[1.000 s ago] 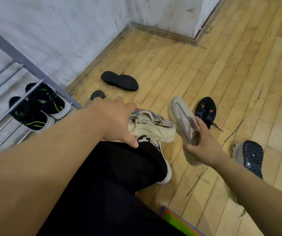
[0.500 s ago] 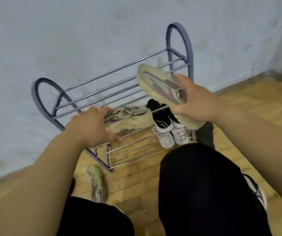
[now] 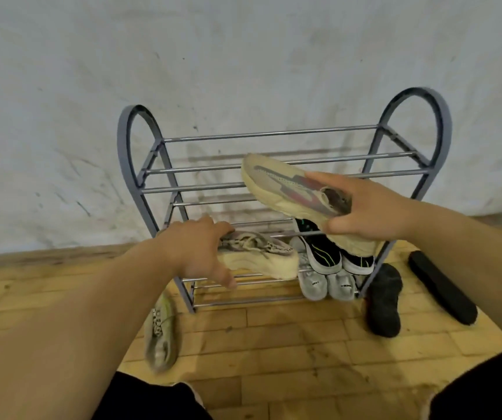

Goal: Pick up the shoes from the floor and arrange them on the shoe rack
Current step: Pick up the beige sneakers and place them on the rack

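Clamped around the heel end of a cream sneaker [image 3: 292, 189], your right hand [image 3: 371, 207] has its thumb along the lower side of the sole and its fingers over the collar, so the shoe hangs in the air, toe pointing left and up, in front of the upper rails of the grey metal shoe rack [image 3: 277, 171]. Your left hand [image 3: 195, 247] is closed over the matching cream sneaker with laces [image 3: 261, 256], gripping it from above at the rear, thumb low in front; that shoe sits level with the middle tier, left of centre, though you cannot tell from the head view whether its sole is already bearing on the rails

On the same tier at the right stands a pair of black sneakers with green stripes [image 3: 331, 253], and below them a pair of grey sneakers [image 3: 325, 283] on the bottom tier. On the wooden floor [image 3: 274, 344] lie a pale yellow-green sneaker [image 3: 160, 338] near the rack's left foot, a black shoe [image 3: 384, 301] just beside its right foot, and a black slipper [image 3: 442, 286] further right

By my reading you are in the placing step for the cream pair. Next you would need to let the left shoe settle squarely across two rails, then bring the right one down just beside it, toe the same way, without knocking the black pair
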